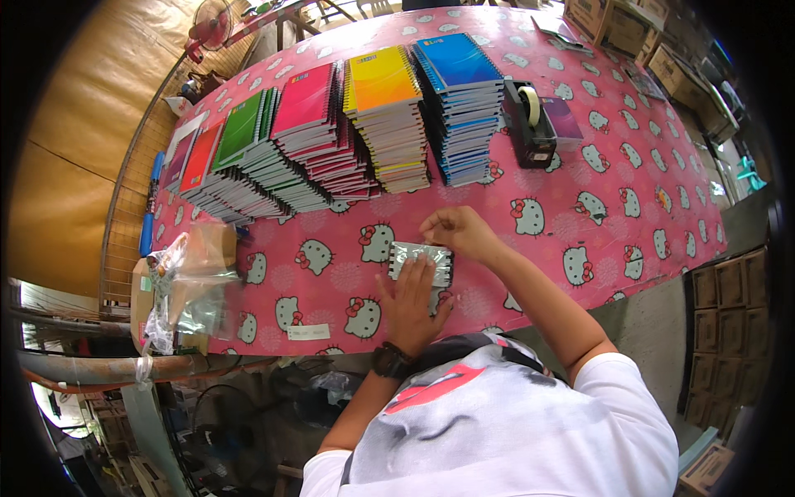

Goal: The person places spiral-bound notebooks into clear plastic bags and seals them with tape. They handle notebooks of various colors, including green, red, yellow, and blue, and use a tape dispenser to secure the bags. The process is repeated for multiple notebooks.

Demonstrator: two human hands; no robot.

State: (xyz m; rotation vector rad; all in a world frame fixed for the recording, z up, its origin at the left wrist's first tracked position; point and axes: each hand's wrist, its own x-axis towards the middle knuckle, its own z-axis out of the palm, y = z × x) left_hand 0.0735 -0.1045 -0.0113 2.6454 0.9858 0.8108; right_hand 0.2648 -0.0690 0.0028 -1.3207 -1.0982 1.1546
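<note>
A small spiral notebook [441, 263] in shiny clear plastic lies on the table in front of me, its wire loops showing along both short sides. My left hand [411, 303] rests flat on it, fingers stretched out and thumb apart, and hides its lower left part. Just beyond its far edge, my right hand [460, 232] has thumb and fingertips pinched together. Whatever lies between those fingertips is too small to make out.
Tall stacks of blue [460, 62], yellow [381, 79], pink [306, 99], green [242, 128] and red [201, 157] spiral notebooks stand ahead. A black tape dispenser [527, 124] sits right of them. Clear plastic sleeves [203, 294] lie at left, near a white paper strip [309, 332].
</note>
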